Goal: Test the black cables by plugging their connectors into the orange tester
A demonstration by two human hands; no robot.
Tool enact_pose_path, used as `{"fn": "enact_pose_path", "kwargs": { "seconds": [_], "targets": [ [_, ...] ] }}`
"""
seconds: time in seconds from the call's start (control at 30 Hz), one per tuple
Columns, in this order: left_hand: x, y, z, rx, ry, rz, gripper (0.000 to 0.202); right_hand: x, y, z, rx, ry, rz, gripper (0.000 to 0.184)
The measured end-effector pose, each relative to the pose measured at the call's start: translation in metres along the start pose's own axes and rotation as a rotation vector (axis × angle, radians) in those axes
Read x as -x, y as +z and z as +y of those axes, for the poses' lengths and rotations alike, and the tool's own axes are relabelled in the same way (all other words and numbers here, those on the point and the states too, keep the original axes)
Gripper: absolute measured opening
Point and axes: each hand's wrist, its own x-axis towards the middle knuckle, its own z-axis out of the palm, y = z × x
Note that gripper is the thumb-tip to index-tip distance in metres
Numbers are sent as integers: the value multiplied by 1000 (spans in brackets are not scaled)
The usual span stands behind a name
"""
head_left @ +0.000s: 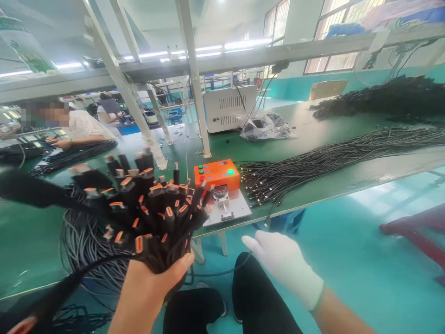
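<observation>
As my left hand (153, 280) closed tight around the bundle of black cables (149, 208), I saw its orange-tipped plugs fan upward over the near edge of the green workbench (313, 132). My white-gloved right hand (281, 264) hung below that edge above my knee, fingers spread and holding nothing. Just beyond the plugs sat an orange tester box (217, 174) with a metal fixture plate (227, 208) touching its front. Loose cables (330, 162) lay spread to its right.
</observation>
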Motion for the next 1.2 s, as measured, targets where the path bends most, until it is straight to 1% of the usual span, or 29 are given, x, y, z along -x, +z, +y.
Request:
{"fn": "enact_pose_path", "kwargs": {
  "seconds": [0.03,0.07,0.1,0.13,0.17,0.2,0.23,0.27,0.3,0.33,0.37,0.43,0.5,0.57,0.6,0.67,0.73,0.77,0.87,0.97,1.07,1.2],
  "targets": [
    [-2,1,0,28,-7,-44,19,2,-5,-10,42,6,24,41],
    [-3,2,0,56,-13,-79,18,4,-7,-22,-12,-26,-7,35],
    [-3,3,-1,77,-13,-97,16,5,-5,-35,-153,-86,-62,25],
    [-3,3,-1,85,-5,-99,15,7,-1,-47,-347,-156,-134,16],
    [-2,4,-1,85,0,-98,14,8,5,-58,-529,-202,-226,22],
    [-2,4,0,79,0,-97,14,8,14,-66,-691,-216,-318,31],
    [-1,5,1,72,-6,-88,15,8,23,-72,-823,-191,-393,34],
    [-1,5,1,65,-11,-75,17,7,32,-74,-922,-143,-430,33],
    [0,5,2,62,-14,-62,18,6,41,-74,-1004,-90,-430,31],
    [0,5,2,65,-12,-55,18,4,47,-73,-1079,-42,-396,30],
    [-1,4,1,73,-4,-57,19,2,51,-70,-1143,-13,-342,31],
    [-1,4,-2,86,24,-80,18,-3,53,-65,-1231,6,-233,38],
    [-3,3,-6,66,40,-88,18,-9,48,-64,-1245,25,-130,43],
    [-4,3,-10,35,42,-69,20,-14,39,-66,-1186,45,-39,44],
    [-4,3,-12,22,42,-56,21,-15,34,-67,-1148,41,-7,42],
    [-4,3,-14,18,41,-33,21,-16,29,-66,-1067,8,14,36],
    [-2,3,-12,32,46,-32,21,-15,28,-60,-980,-9,3,29],
    [0,3,-10,39,46,-35,21,-13,30,-54,-938,6,-6,26],
    [3,5,-5,58,30,-39,17,-6,36,-30,-846,133,-65,24],
    [2,5,-2,48,20,-40,16,-1,40,-10,-902,245,-182,24],
    [-1,6,-1,3,16,-74,15,-2,42,-5,-981,258,-261,26],
    [-3,8,-1,-33,3,-75,16,-11,45,-11,-992,238,-257,27]
  ]
}}
